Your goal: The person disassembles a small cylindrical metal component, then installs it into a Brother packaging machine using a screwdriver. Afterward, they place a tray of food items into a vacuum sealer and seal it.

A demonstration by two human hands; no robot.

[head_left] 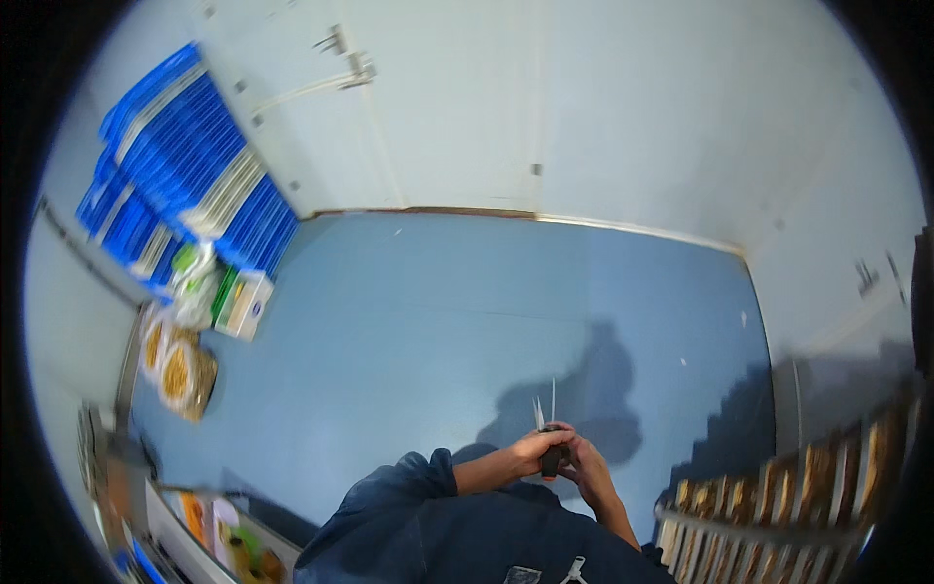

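My two hands meet in front of my body, low in the picture and right of the middle. Closed around a dark-handled tool with an orange-red end, which looks like scissors (552,461), is my left hand (530,450). Two narrow pointed blades stick out beyond the fingers, slightly apart. My right hand (590,469) presses against the same handle from the other side with bent fingers. Beside the blades rises a thin pale strip (554,397); its lower end is hidden by the fingers. Dark blue sleeves cover my upper arms.
Blue and white stacked sheets or trays (199,156) lean at the far left. Beside them are a white-green box (245,304) and clear bags of yellowish pieces (185,380). A rack of brown items (778,496) stands lower right; a bin (277,555) lower left.
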